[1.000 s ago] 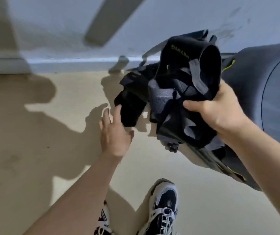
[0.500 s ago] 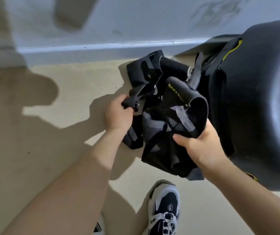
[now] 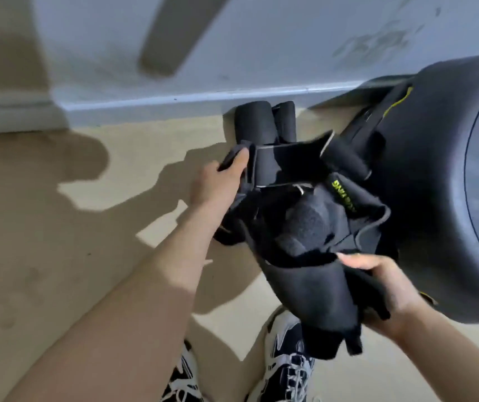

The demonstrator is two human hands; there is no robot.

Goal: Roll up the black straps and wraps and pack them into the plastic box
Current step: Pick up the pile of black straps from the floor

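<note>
Above beige floor (image 3: 44,271), the left hand (image 3: 215,188) pinches a strap end (image 3: 232,158) and the right hand (image 3: 391,291) clutches the tangled black straps and wraps (image 3: 305,233), held aloft; untangling seems underway, and rolling next needs one piece pulled free.

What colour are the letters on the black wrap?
Yellow-green lettering on the black wrap; head view.

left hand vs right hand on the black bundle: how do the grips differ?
The left hand pinches a narrow strap at the upper left of the black bundle; the right hand holds the wide wrap at the lower right. The left hand is farther from the camera, the right hand nearer. Shared: both grip the same bundle.
</note>
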